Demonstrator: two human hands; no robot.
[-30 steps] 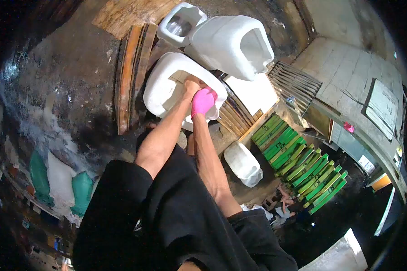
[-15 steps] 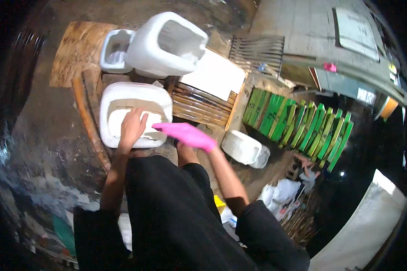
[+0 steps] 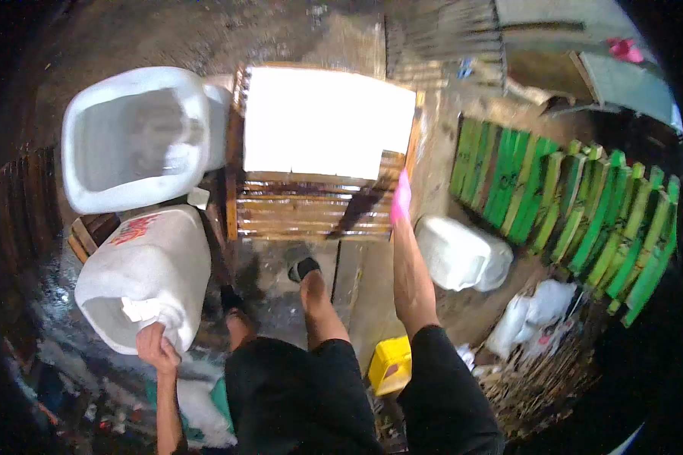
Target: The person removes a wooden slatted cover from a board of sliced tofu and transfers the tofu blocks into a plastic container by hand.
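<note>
My bare left hand (image 3: 159,347) is closed on the rim or handle of a cut-open white plastic jerrycan (image 3: 155,246). The jerrycan is tipped with its opening toward me and has red lettering on its side. Pale wet material (image 3: 148,309) shows at the opening, just above my fingers. My right hand (image 3: 402,199), in a pink glove, is at the right edge of a slatted wooden rack (image 3: 311,205), seen edge-on with its fingers stretched out; whether it touches the rack I cannot tell. A white sheet or board (image 3: 322,117) covers the rack's far part.
Beyond the tipped jerrycan stands a larger cut-open white container (image 3: 133,144). Green wooden frames (image 3: 561,205) stand in a row at the right. Nearer are a white plastic container (image 3: 455,250), a yellow container (image 3: 391,365) and white bags (image 3: 535,311). A metal grate (image 3: 444,49) lies at the back.
My left hand has moved from inside the jerrycan to its rim, and the jerrycan is now tipped toward me. My gloved right hand has moved right to the rack's edge. The view has shifted.
</note>
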